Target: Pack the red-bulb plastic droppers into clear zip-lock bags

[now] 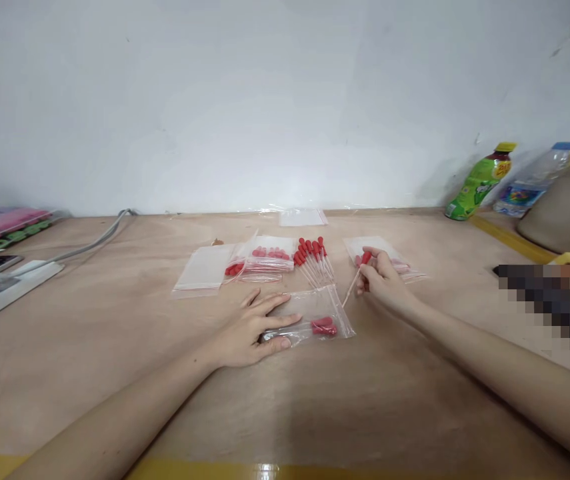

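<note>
My left hand (259, 328) lies flat with spread fingers on a clear zip bag (297, 307). Inside that bag, red rubber bulbs (323, 326) show near its right end. To the right, my right hand (382, 277) pinches a dropper (351, 288) with a red bulb on top and a thin clear stem slanting down toward the bag's edge. Beyond the bag, several loose droppers (317, 257) lie fanned out, red bulbs pointing away from me. Behind my right hand, partly covered by it, is another zip bag (372, 245).
Filled zip bags with red bulbs (269, 253) and flat white bags (202, 270) lie beyond my left hand. A power strip (19, 283) with a grey cable is at left. A green bottle (482, 180), a clear bottle (535, 180) and a beige bag (565, 200) stand at right.
</note>
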